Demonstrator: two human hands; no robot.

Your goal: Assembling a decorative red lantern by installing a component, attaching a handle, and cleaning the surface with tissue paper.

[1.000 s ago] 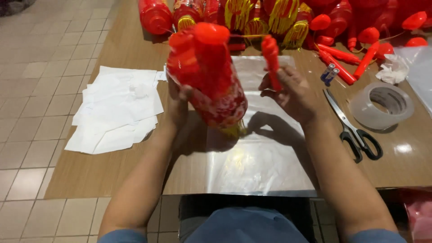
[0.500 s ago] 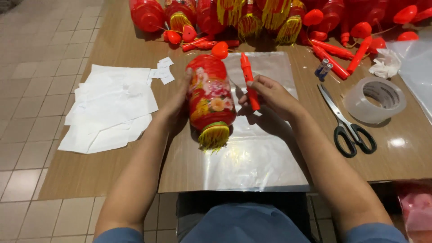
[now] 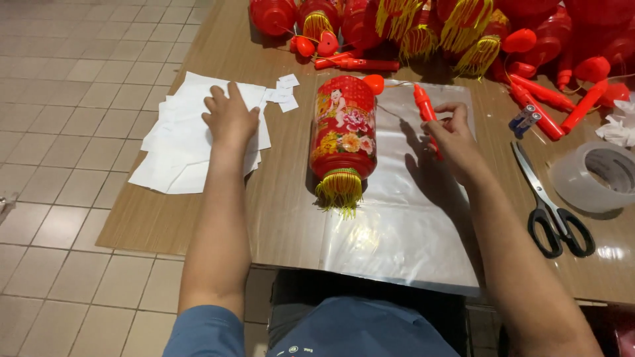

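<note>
- Reaching to ten o'clock, the left hand (image 3: 229, 119) lies flat, fingers spread, on a loose stack of white paper sheets (image 3: 178, 149) at the counter's (image 3: 198, 218) left edge; its grip is open and closed on nothing, the palm only pressing the top sheet.
- At two o'clock the right hand (image 3: 453, 142) has its grip closed around a slim red handle stick (image 3: 423, 109), held upright and tilted slightly away from the body; a thin wire appears to run from the stick toward the lantern, though it is too fine to trace fully.
- Between the two hands, at twelve o'clock, a red cylindrical lantern (image 3: 344, 129) with flower print lies on its side on a clear plastic sheet (image 3: 403, 231), its yellow tassel (image 3: 339, 192) pointing toward the person.
- Small white paper slips (image 3: 281, 96) sit just beyond the stack, near the lantern's top.
- Farther off at twelve to one o'clock, more red lanterns (image 3: 410, 23) and handles are heaped; at three o'clock lie black-handled scissors (image 3: 552, 208), a roll of clear tape (image 3: 592, 175) and two small batteries (image 3: 526, 119).
- By the look of it, the step in hand is picking up a sheet of paper while the lantern rests on its wrap; the next move would call for pinching a single sheet free of the stack without dragging the others, and keeping the stick's wire slack.
</note>
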